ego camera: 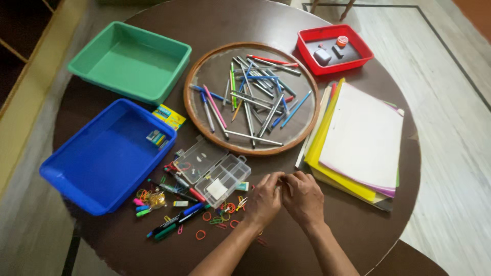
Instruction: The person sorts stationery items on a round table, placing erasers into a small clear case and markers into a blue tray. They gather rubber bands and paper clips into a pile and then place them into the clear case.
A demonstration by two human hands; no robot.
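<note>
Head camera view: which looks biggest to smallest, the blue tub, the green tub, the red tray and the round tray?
1. Blue tub, though nearest the camera.
2. Round tray and green tub: too alike to rank.
3. Red tray, clearly smallest.

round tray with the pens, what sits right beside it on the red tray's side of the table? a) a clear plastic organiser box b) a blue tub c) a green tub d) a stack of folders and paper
d: the stack of folders and paper lies just past the rim of the round tray below the red tray, while the tubs and the clear box sit on the opposite side.
</note>
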